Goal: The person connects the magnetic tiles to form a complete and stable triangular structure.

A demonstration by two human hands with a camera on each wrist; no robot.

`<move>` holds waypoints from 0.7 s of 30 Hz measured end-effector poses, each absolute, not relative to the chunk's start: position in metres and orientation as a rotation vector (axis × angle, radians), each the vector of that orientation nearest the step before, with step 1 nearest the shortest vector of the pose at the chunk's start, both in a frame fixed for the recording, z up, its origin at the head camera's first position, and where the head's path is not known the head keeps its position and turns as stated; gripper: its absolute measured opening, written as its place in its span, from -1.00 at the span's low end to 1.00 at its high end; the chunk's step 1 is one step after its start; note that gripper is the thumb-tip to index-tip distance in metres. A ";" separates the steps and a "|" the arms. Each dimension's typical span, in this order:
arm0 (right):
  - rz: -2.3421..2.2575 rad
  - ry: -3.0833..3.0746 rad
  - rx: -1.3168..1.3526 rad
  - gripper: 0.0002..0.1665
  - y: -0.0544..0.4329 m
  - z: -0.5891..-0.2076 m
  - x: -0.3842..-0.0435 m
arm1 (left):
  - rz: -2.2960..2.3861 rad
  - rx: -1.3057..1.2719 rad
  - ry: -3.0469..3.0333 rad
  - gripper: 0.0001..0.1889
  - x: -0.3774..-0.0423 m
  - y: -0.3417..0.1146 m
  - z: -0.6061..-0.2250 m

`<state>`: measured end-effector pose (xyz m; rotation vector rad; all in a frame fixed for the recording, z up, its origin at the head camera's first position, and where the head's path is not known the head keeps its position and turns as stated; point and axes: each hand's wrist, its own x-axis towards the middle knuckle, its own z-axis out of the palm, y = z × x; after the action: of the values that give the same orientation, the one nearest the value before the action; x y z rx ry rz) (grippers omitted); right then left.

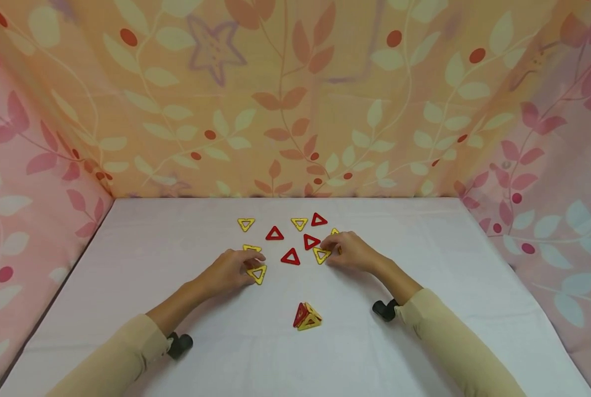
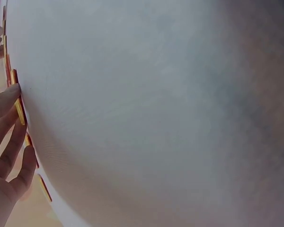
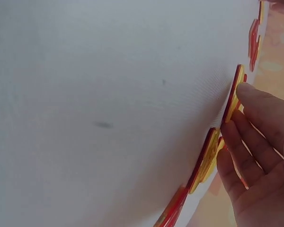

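Observation:
My left hand pinches a yellow triangle tile with a hollow middle. In the left wrist view its thumb lies on the tile's edge. Another yellow tile shows just behind those fingers, partly covered. My right hand holds a second yellow triangle tile between thumb and fingers, tilted on edge in the right wrist view. A further yellow tile peeks out behind this hand. Nearer the front stands a small pyramid with red and yellow sides.
Between and beyond the hands lie several flat triangles, among them red tiles and yellow tiles. A white cloth covers the table. Patterned curtains close off the back and sides. A black wrist camera hangs by the left sleeve.

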<state>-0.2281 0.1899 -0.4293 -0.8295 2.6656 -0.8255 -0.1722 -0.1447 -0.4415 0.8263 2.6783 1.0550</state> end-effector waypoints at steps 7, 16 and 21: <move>-0.801 2.703 -0.862 -0.76 0.188 -0.434 -0.229 | 1.054 0.808 2.679 -0.52 -0.173 -0.144 -0.443; -0.793 2.678 -0.874 -0.66 0.184 -0.432 -0.224 | 1.068 0.802 2.653 -0.51 -0.173 -0.137 -0.445; -0.778 2.665 -0.894 -0.64 0.183 -0.430 -0.221 | 1.053 0.803 2.655 -0.51 -0.173 -0.129 -0.443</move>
<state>-0.2206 0.1831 -0.4304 -0.8939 2.6647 -0.7783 -0.1728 -0.1291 -0.4429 0.8033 2.6550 1.0526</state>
